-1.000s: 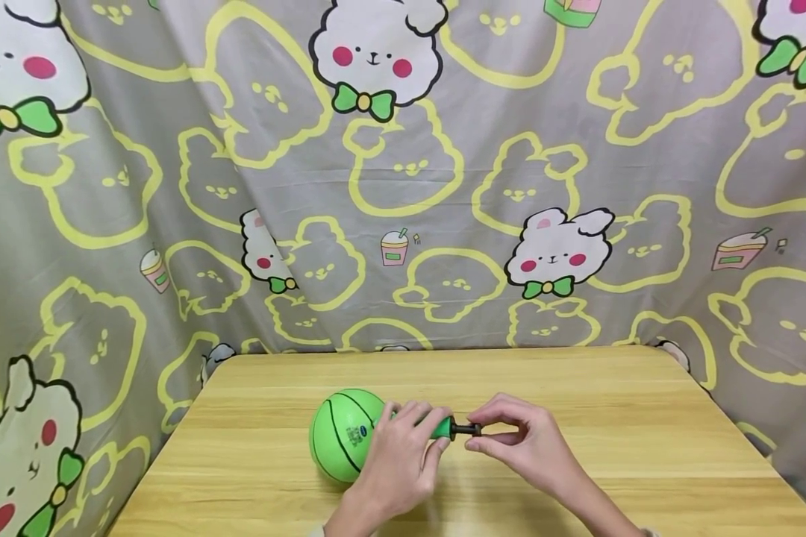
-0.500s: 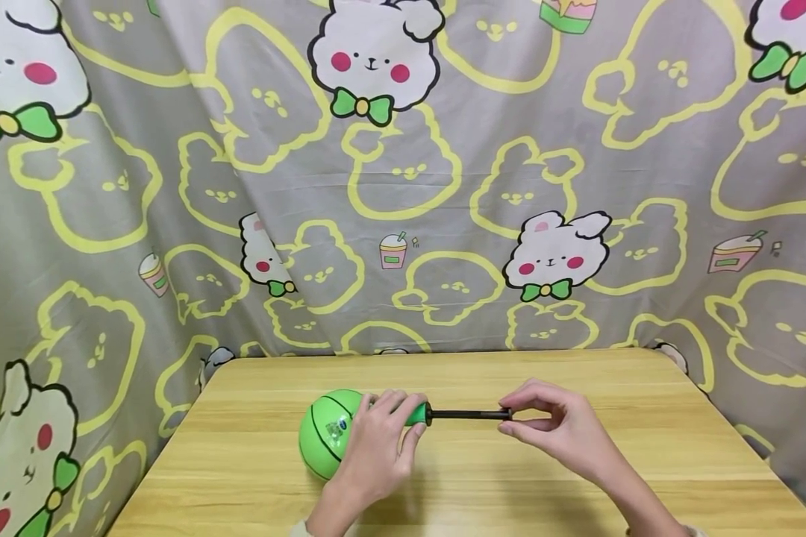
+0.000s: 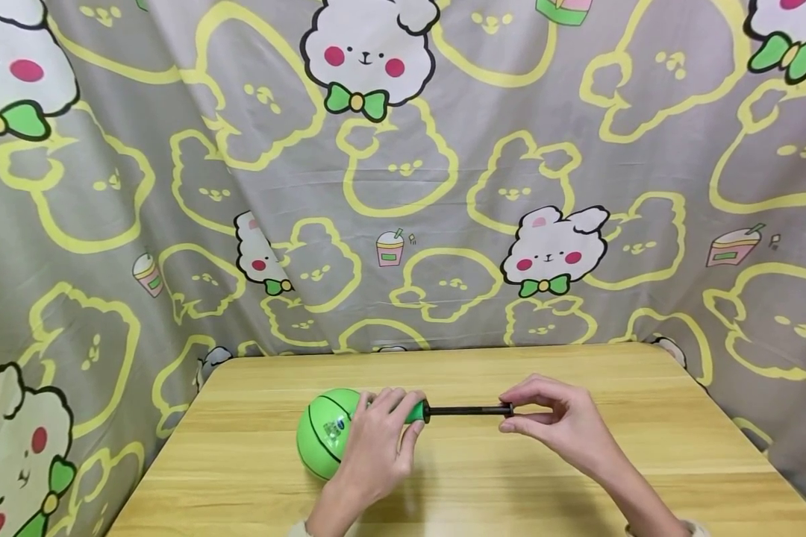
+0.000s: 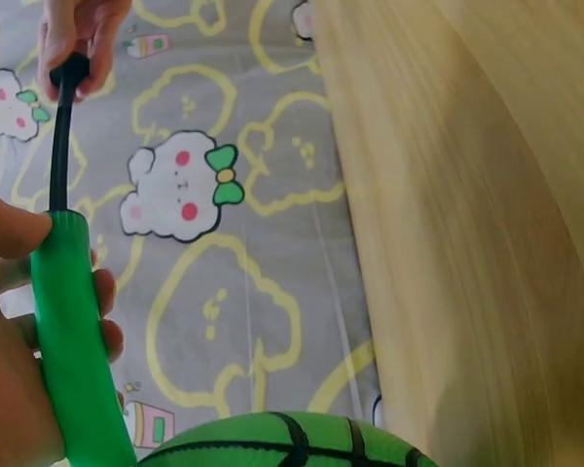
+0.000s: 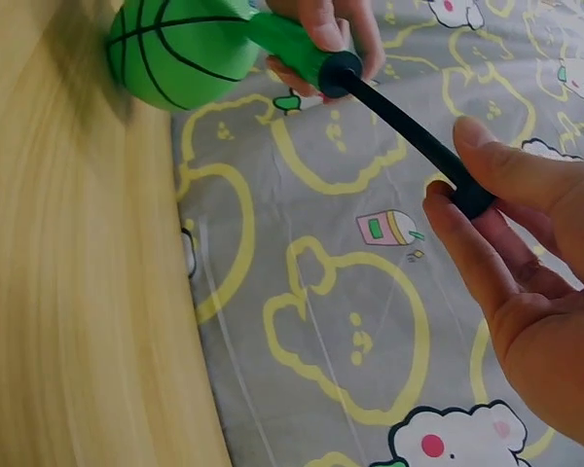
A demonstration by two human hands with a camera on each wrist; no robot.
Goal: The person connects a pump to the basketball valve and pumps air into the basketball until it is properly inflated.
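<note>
A green toy basketball [image 3: 322, 436] with black lines sits at the left of the pair of hands. My left hand [image 3: 379, 451] wraps its fingers round the green barrel of a ball pump [image 4: 70, 331], whose far end meets the ball. The joint between them is hidden by that hand in the head view. Out of the barrel's right end runs a long black plunger rod [image 3: 466, 410]. With thumb and fingertips, my right hand [image 3: 567, 421] pinches the small black knob [image 5: 472, 200] at the rod's end. The pump lies nearly level above the table.
Under the hands is a light wood-grain table [image 3: 262, 514] with rounded far corners. A grey curtain [image 3: 436, 194] printed with white and yellow cartoon animals hangs close behind the table and along its sides.
My right hand has moved right, drawing the rod far out of the barrel, then stayed nearly still over the last half second. My left hand and the ball shifted slightly left.
</note>
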